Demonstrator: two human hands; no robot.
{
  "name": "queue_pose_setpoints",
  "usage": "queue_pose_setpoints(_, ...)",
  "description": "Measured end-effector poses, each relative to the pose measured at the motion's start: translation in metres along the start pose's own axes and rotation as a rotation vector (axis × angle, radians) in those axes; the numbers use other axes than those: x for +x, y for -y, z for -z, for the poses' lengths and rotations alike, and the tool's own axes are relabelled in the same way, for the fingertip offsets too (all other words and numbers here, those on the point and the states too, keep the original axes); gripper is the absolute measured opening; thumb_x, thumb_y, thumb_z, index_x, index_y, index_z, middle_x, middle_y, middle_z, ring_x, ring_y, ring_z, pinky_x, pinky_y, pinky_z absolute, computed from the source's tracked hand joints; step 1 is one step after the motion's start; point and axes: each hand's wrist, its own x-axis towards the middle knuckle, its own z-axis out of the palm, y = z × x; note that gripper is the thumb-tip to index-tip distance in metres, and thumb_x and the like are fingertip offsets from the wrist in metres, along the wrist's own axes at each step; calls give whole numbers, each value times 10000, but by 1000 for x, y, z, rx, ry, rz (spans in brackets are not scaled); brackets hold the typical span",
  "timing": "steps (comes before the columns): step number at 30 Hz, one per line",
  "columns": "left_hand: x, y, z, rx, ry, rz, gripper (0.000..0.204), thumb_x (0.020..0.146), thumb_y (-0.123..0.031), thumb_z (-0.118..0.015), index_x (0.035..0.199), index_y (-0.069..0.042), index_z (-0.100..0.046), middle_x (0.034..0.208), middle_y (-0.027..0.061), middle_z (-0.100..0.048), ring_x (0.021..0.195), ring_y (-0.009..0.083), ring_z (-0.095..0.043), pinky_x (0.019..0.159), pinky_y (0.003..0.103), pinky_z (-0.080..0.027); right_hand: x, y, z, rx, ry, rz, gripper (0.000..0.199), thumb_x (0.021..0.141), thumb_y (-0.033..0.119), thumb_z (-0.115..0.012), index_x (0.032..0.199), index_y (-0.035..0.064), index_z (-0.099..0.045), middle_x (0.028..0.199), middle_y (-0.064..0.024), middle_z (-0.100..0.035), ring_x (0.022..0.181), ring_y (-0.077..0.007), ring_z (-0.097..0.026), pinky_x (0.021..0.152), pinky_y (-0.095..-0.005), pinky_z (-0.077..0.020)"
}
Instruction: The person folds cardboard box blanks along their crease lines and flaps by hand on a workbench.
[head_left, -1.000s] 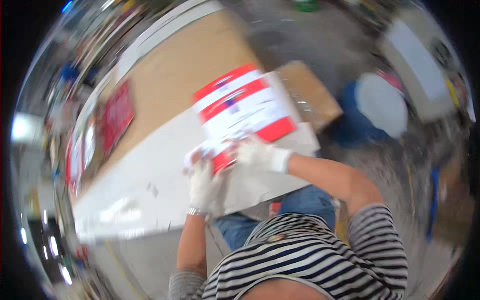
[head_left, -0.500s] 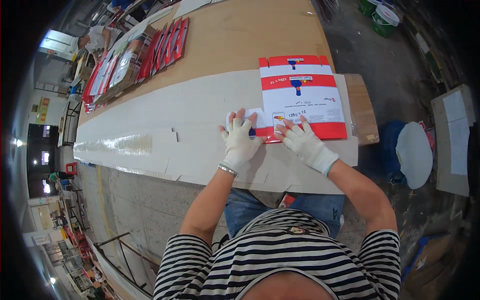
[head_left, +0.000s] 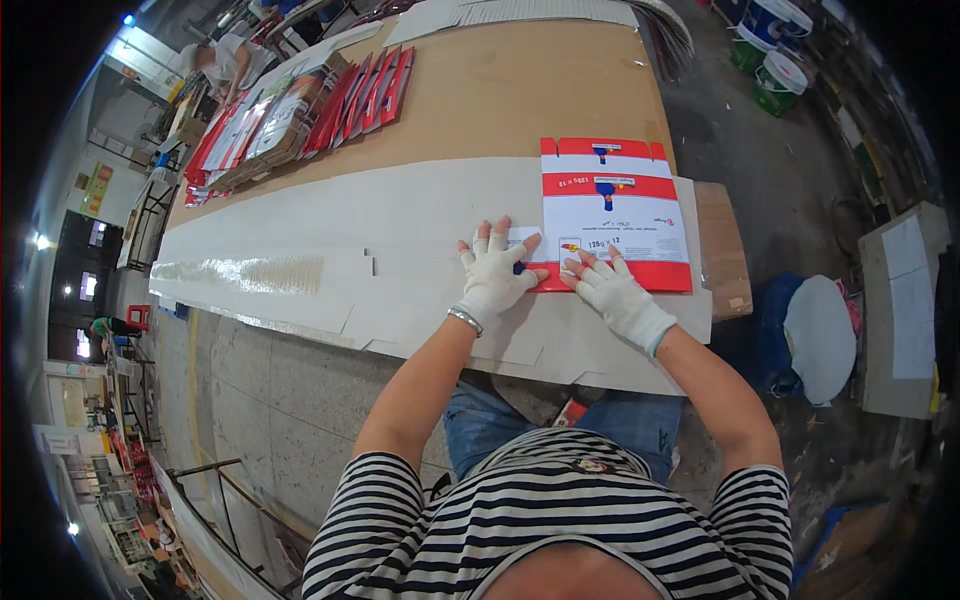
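Note:
A flat printed carton [head_left: 620,222], red and white with small blue figures, lies on the pale cardboard sheet at the table's right end. My right hand [head_left: 620,296], in a white fingerless glove, rests on its lower left part with fingers spread. Gloved the same way and wearing a bracelet, my left hand [head_left: 494,272] lies flat at the carton's left edge, fingers apart. It partly covers a small white flap [head_left: 522,237] that sticks out there. Whether the left thumb touches the carton's edge or just the sheet is hard to tell.
Folded red and white cartons [head_left: 290,115] are piled at the far left of the table. Brown cardboard [head_left: 722,250] juts out on the right. Lidded buckets [head_left: 780,82] stand on the floor at the far right. Another person [head_left: 232,62] works beyond the pile.
The whole view has shifted slightly. Both hands stay on and beside the carton, in nearly the same places, with fingers still spread.

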Motion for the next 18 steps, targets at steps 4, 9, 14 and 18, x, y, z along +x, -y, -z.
queue_pose_setpoints(4, 16, -10, -4, -22, -76, 113, 610, 791, -552, -669, 1336, -301, -561, 1552, 126, -260, 1450, 388, -126, 1104, 670, -45, -1, -3, 1, -34, 13, -3, 522, 913, 114, -441, 1433, 124, -404, 1497, -71, -387, 1422, -259, -300, 1125, -597, -227)
queue_pose_setpoints(9, 54, -5, -3, -53, -128, 159, 640, 780, -541, -678, 1341, -263, -548, 1541, 108, -281, 1448, 374, -154, 1114, 659, -82, 4, 1, 0, 25, -13, 0, 506, 908, 109, -446, 1413, 126, -429, 1489, -75, -397, 1420, -265, -303, 1126, -597, -216)
queue_pose_setpoints(14, 31, -3, 20, 14, -21, -191, 807, 744, -578, -689, 1421, -218, -436, 1543, 102, -266, 1453, 371, -147, 1113, 663, -130, -2, -2, -3, 20, 0, -49, 495, 903, 111, -461, 1397, 120, -448, 1480, -81, -406, 1417, -257, -312, 1124, -597, -213)
queue_pose_setpoints(18, 3, 15, 24, 210, 103, -370, 976, 702, -631, -688, 1482, -172, -323, 1561, 111, -222, 1461, 347, -137, 1100, 687, -134, -4, 0, -6, 34, -78, -27, 515, 896, 105, -467, 1410, 121, -435, 1481, -75, -412, 1405, -256, -339, 1124, -598, -215)
